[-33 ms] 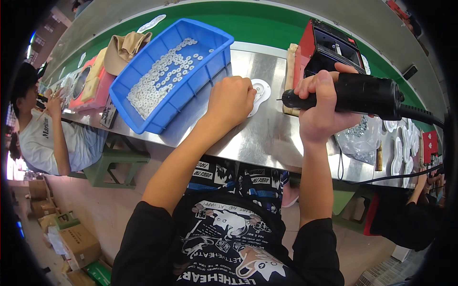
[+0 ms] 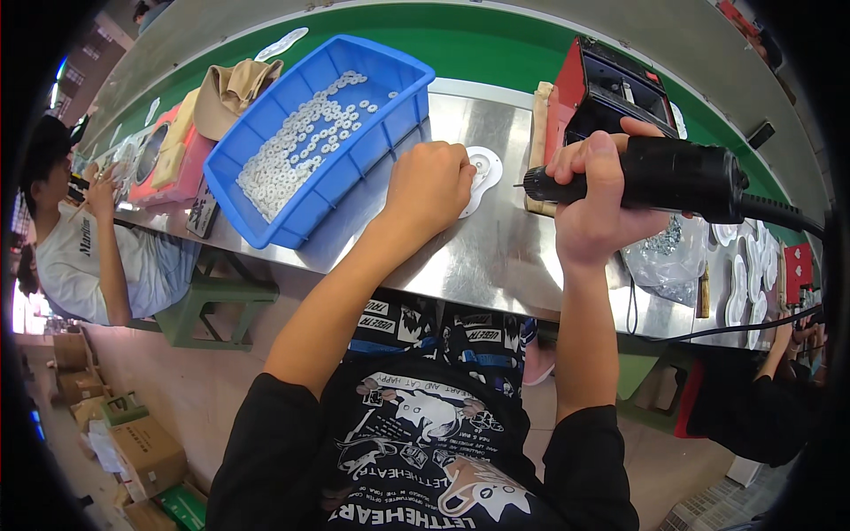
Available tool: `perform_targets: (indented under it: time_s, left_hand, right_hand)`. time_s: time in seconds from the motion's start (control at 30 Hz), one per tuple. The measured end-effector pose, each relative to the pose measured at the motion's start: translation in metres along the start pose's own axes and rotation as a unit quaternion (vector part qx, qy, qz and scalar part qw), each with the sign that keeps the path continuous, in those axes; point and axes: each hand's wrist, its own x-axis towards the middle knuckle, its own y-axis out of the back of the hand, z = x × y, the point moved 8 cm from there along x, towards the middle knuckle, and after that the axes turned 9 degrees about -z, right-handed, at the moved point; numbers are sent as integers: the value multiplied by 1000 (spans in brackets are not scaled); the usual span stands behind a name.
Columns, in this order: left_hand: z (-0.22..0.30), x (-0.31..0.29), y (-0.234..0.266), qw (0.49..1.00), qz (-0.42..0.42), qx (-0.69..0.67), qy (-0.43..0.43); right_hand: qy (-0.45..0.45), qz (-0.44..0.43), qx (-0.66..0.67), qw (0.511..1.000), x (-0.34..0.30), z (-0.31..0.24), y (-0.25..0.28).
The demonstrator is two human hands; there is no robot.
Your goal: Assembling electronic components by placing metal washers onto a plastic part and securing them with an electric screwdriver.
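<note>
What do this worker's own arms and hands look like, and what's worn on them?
Both the left hand and the right hand are bare, with no gloves; no watch or bracelet shows. The forearms are uncovered too. Plain black short sleeves end around the elbows, part of a black shirt printed with white lettering and cartoon drawings.

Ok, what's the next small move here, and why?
Probably tip the black corded tool in the right hand so its bit points down at the white piece: the bit points sideways, apart from it, while the left hand is at the piece's edge.
</note>
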Motion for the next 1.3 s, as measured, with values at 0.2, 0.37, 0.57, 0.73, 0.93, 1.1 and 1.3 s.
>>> perform_targets:
  time_s: [0.2, 0.37, 0.57, 0.73, 0.93, 1.1, 1.3]
  left_hand:
    - [-6, 1, -1, 1000, 17, -2, 7]
    - [-4, 4, 6, 1000, 5, -11, 26]
    - [-2, 3, 36, 994, 44, -98, 19]
    - [5, 12, 17, 998, -58, 23, 9]
    - [-26, 19, -1, 970, -174, -129, 110]
    - [-34, 30, 0, 971, -165, -101, 138]
    - [-30, 28, -5, 956, -237, -115, 129]
  right_hand:
    - [-11, 1, -2, 1000, -2, 4, 2]
    - [-18, -6, -3, 1000, -3, 8, 3]
    - [-22, -10, -10, 1000, -4, 9, 3]
    - [-18, -15, -15, 1000, -5, 10, 3]
    - [-28, -12, -35, 999, -4, 10, 2]
    - [-16, -13, -29, 999, -4, 8, 2]
    - [-27, -8, -26, 999, -4, 8, 3]
